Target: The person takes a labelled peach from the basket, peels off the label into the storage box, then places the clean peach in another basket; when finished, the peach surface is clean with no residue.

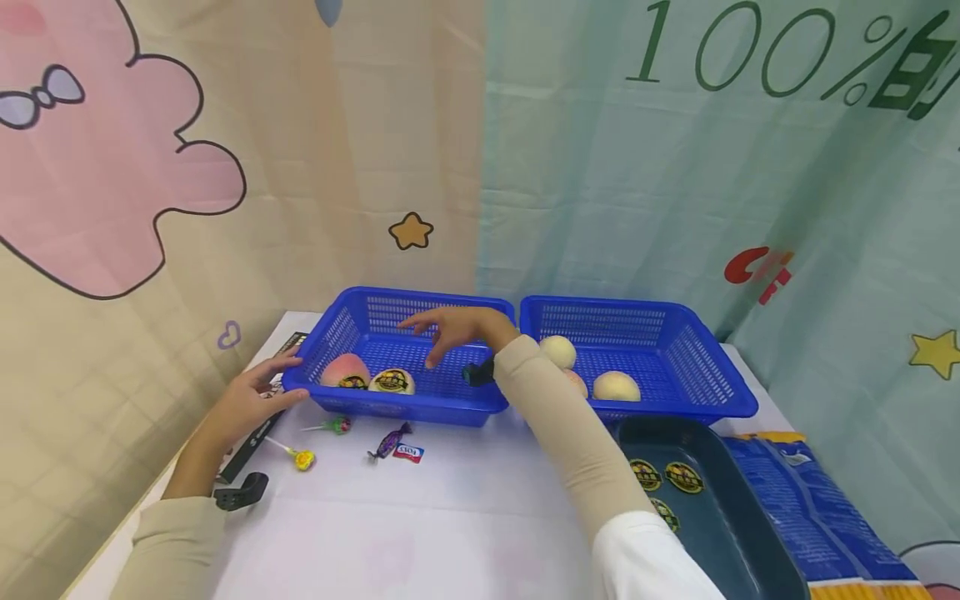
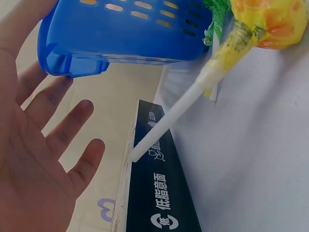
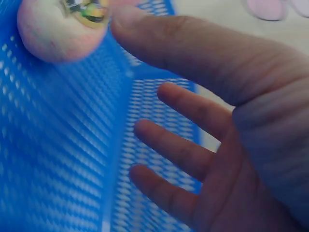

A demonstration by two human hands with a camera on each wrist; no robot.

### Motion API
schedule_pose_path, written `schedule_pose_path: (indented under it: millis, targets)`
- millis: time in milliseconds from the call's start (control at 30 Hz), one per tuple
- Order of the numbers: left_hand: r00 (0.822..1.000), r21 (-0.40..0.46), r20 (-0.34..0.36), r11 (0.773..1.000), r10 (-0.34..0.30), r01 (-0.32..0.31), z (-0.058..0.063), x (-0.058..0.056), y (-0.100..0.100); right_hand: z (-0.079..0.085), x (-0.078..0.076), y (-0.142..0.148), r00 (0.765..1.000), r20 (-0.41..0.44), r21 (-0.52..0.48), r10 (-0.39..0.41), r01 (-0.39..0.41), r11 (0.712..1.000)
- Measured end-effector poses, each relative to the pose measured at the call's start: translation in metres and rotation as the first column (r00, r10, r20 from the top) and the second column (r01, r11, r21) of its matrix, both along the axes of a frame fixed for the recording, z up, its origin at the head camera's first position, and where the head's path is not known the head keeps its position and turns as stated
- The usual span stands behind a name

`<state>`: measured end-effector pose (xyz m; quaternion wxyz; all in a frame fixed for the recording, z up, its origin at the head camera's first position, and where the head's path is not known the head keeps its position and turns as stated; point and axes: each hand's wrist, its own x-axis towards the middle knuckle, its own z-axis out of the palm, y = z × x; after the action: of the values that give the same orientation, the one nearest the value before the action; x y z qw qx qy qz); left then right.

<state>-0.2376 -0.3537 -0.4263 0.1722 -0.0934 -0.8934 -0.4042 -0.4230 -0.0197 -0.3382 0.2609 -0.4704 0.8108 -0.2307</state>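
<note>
At the left end of the left blue basket [image 1: 420, 408], my left hand [image 1: 251, 396] touches the rim, its fingers spread and fairly straight. Two peaches with black-and-gold stickers lie in that basket: a pinker peach [image 1: 343, 365] and a paler peach [image 1: 401, 389]. Over the same basket hovers my right hand [image 1: 459, 323], fingers apart and nothing held. In the right wrist view its thumb tip overlaps the edge of a stickered peach [image 3: 53, 41]. The right blue basket [image 1: 675, 408] holds several pale peaches [image 1: 617, 386], one partly hidden by my right sleeve.
A dark tray [image 1: 738, 500] with several round stickers [image 1: 684, 477] stands in front of the right basket, beside a blue bag [image 1: 817, 508]. Before the left basket lie a yellow lollipop [image 1: 303, 460], a green lollipop [image 1: 341, 426], a purple candy [image 1: 390, 442] and a black box [image 2: 159, 179].
</note>
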Motion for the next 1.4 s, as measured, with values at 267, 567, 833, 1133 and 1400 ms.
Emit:
schedule_pose_path:
  millis: [267, 567, 833, 1133, 1400]
  targets:
    - [1.0, -0.007, 0.019, 1.0, -0.003, 0.003, -0.005, -0.005, 0.006, -0.036, -0.001, -0.029, 0.994, 0.099, 0.13, 0.039, -0.052, 0.99]
    - [1.0, 0.007, 0.019, 1.0, -0.012, 0.012, -0.012, -0.004, 0.006, -0.055, 0.0, -0.034, 0.993, 0.114, 0.161, 0.031, -0.049, 0.986]
    - [0.998, 0.026, 0.046, 0.999, 0.034, -0.035, -0.008, 0.001, 0.007, -0.054, -0.001, -0.041, 0.997, 0.065, 0.143, 0.032, -0.041, 0.989]
    - [0.998, 0.002, 0.029, 0.999, 0.054, -0.054, -0.008, -0.002, 0.0, -0.001, 0.005, -0.004, 0.997, -0.073, -0.061, 0.036, -0.041, 0.997]
    - [1.0, 0.011, -0.006, 1.0, 0.017, -0.017, -0.01, -0.001, -0.001, 0.032, 0.058, 0.107, 0.992, -0.098, -0.357, 0.081, -0.112, 0.927]
